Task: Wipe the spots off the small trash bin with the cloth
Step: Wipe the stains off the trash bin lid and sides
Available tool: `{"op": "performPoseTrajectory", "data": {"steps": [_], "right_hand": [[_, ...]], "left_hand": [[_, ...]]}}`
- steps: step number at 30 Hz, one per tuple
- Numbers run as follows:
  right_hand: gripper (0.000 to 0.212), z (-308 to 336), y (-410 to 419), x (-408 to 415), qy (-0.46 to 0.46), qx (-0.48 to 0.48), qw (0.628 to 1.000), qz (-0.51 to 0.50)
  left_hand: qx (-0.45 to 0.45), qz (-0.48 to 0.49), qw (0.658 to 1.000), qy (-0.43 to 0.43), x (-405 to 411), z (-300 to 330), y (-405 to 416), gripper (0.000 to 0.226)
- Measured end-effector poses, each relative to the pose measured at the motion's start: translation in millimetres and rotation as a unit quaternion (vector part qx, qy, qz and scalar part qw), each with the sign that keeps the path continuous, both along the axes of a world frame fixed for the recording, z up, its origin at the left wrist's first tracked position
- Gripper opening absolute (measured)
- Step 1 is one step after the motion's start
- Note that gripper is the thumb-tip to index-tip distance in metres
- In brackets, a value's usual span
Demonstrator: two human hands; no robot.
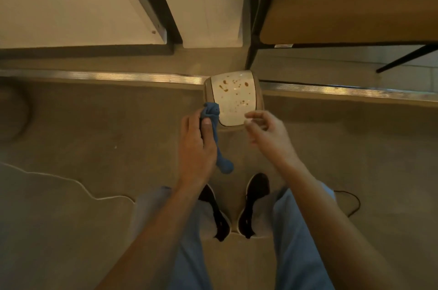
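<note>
Beige carpeted floor [71, 138] with metal threshold strip [118, 75], spotted small trash bin [233, 97] standing against it, left hand [196, 147] grip clutching blue cloth [214, 123] at bin's near-left edge, right hand [267, 133] grip loose, holding nothing, black shoes [254, 204] below.

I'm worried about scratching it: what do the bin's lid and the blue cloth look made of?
The bin lid looks like smooth, glossy plastic: pale, evenly curved, with small highlights among the brown spots, though I can't be sure. The blue cloth looks like soft fabric, perhaps microfibre: it bunches and droops limply from the left hand.
</note>
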State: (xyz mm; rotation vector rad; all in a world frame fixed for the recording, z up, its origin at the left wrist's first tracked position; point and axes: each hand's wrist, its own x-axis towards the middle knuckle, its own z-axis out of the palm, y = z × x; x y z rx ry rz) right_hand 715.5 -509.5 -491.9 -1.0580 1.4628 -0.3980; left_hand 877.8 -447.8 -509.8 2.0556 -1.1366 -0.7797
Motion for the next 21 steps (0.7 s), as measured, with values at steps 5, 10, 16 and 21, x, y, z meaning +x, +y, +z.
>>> {"op": "performPoseTrajectory", "data": {"steps": [5, 10, 16, 21], "right_hand": [[0.024, -54.5, -59.9, -1.6, 0.057, -0.17, 0.984, 0.0], [0.031, -113.8, -106.0, 9.1, 0.084, -0.236, 0.966, 0.055], [0.031, -169.9, -137.2, 21.4, 0.155, -0.362, 0.911, 0.127], [0.031, -195.2, -142.9, 25.2, 0.14, -0.352, 0.916, 0.129]], "left_hand": [[-0.046, 0.013, 0.998, -0.036, 13.0, -66.7, -24.5, 0.025], [-0.068, 0.021, 0.996, -0.062, 23.3, -118.9, -45.4, 0.027], [-0.114, -0.008, 0.99, -0.078, 29.7, -154.6, -77.1, 0.03], [-0.129, -0.019, 0.988, -0.086, 29.9, -169.3, -108.0, 0.032]]}}
